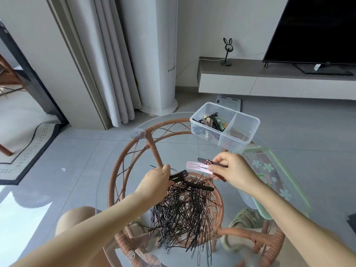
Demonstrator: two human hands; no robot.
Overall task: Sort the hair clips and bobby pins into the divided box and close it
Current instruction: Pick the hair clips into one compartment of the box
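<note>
Our left hand (158, 179) curls round a black clip (190, 183), toothed plastic, over the heap of thin wire bobby pins (185, 212) on the round glass table (169, 122). Our right hand (237, 170) pinches a flat pink clip (198, 167) and a slim brown clip (212, 163). The clear plastic box (229, 141) sits open at the table's far edge, mixed clips in its left compartment. The lid (277, 182), green-rimmed and flower-printed, lies furthest right.
</note>
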